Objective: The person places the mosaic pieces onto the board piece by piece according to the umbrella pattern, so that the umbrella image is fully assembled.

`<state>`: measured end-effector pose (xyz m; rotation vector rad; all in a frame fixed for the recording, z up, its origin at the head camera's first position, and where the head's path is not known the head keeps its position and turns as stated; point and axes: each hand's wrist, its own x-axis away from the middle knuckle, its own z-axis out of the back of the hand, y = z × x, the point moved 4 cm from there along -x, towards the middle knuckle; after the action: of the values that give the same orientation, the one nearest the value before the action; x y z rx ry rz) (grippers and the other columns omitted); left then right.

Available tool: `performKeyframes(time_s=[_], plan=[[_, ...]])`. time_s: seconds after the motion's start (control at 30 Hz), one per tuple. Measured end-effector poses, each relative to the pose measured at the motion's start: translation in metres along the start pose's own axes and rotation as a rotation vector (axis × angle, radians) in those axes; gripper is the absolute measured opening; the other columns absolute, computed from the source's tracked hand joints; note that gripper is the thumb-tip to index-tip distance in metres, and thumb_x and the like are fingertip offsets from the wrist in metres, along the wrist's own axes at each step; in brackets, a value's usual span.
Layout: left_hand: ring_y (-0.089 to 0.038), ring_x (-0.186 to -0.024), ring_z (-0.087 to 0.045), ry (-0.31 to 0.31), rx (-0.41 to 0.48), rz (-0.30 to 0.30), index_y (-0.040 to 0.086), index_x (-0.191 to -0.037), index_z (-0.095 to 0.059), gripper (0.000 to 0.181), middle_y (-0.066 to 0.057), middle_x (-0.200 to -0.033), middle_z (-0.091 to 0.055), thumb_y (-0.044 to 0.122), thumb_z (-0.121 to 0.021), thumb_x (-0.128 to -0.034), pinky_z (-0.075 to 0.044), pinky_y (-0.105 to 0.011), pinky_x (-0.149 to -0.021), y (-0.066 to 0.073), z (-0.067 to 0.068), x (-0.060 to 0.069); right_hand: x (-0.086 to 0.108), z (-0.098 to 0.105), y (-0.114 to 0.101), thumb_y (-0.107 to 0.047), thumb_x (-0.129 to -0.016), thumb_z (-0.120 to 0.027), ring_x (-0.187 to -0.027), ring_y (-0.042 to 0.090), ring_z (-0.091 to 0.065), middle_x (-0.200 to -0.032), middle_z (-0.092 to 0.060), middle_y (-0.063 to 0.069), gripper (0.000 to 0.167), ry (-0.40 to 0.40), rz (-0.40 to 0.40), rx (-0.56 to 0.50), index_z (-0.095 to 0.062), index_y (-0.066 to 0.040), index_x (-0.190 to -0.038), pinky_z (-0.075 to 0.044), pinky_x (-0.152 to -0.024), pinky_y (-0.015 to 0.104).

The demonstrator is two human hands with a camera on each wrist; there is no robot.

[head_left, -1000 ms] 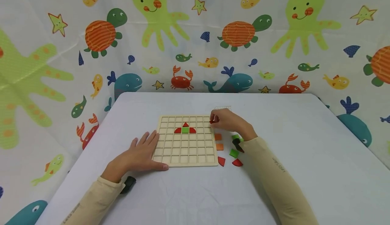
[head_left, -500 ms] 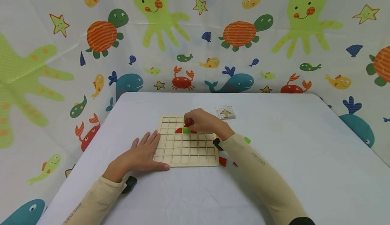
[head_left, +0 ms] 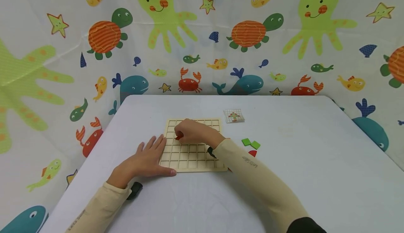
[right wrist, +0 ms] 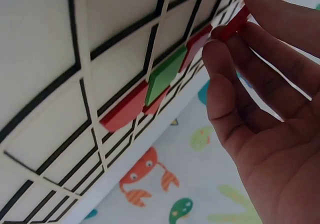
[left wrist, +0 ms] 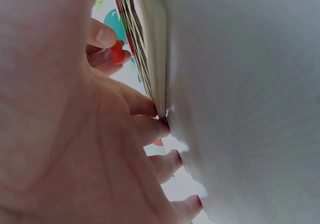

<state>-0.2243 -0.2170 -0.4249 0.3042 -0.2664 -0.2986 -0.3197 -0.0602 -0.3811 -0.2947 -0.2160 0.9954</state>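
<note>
Head view shows me a wooden grid board (head_left: 192, 157) flat on the white table (head_left: 293, 177); taking its middle as the dial's centre, I find the left hand (head_left: 146, 161) at 8 o'clock, fingers straight and spread along the left edge, thumb at the near corner. I judge it is braced there to keep the board from sliding. The right hand (head_left: 197, 132) reaches in from 4 o'clock and pinches a red piece (head_left: 179, 138) over the grid, towards 10; the right wrist view gives me thumb and fingertips around it, a light hold that I think suits a thin piece. On the grid beside that pinch, a green square (right wrist: 166, 74) sits with red shapes (right wrist: 124, 110) in neighbouring cells. At 2 o'clock, beyond the board, lies a pattern card (head_left: 234, 116), presumably placed to be glanced at. Loose green tiles (head_left: 246, 142) and a red wedge (head_left: 253, 153) lie near 3, I'd say for short reaches; the right sleeve (head_left: 258, 176) hides part of that side.
</note>
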Motion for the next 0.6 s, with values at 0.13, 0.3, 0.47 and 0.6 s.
performKeyframes(time_s=[0.13, 0.3, 0.47, 0.6], plan=[[-0.054, -0.159, -0.009, -0.001, -0.009, 0.003, -0.009, -0.166, -0.019, 0.132, -0.029, -0.174, -0.015, 0.073, -0.079, -0.0813, -0.006, -0.077, -0.12, -0.001, -0.001, 0.0, -0.007, -0.006, -0.004, -0.007, -0.102, -0.074, -0.081, 0.014, -0.055, -0.084, -0.064, -0.001, 0.011, -0.019, 0.009, 0.049, -0.069, -0.009, -0.092, -0.046, -0.075, 0.026], [-0.055, -0.159, -0.008, 0.0, -0.008, 0.001, -0.009, -0.166, -0.019, 0.132, -0.029, -0.174, -0.014, 0.073, -0.079, -0.0813, -0.006, -0.077, -0.12, -0.001, -0.001, 0.0, -0.01, -0.008, -0.009, -0.007, -0.101, -0.074, -0.079, 0.014, -0.056, -0.082, -0.063, -0.002, 0.016, -0.019, 0.028, 0.094, -0.068, -0.01, -0.087, -0.046, -0.076, 0.027], [-0.054, -0.159, -0.008, -0.002, -0.008, -0.001, -0.009, -0.166, -0.019, 0.132, -0.029, -0.175, -0.014, 0.073, -0.079, -0.0817, -0.006, -0.077, -0.12, 0.0, 0.0, 0.0, -0.01, -0.009, -0.011, -0.006, -0.101, -0.075, -0.082, 0.014, -0.058, -0.084, -0.065, -0.001, 0.013, -0.008, 0.045, 0.104, -0.07, -0.009, -0.089, -0.048, -0.079, 0.028], [-0.055, -0.159, -0.008, -0.003, -0.009, 0.002, -0.009, -0.166, -0.019, 0.133, -0.029, -0.175, -0.014, 0.073, -0.079, -0.0812, -0.006, -0.077, -0.12, 0.0, 0.0, 0.0, -0.01, -0.01, -0.012, -0.006, -0.101, -0.075, -0.087, 0.016, -0.06, -0.091, -0.067, 0.002, 0.007, 0.0, 0.058, 0.094, -0.072, -0.007, -0.095, -0.049, -0.082, 0.029]])
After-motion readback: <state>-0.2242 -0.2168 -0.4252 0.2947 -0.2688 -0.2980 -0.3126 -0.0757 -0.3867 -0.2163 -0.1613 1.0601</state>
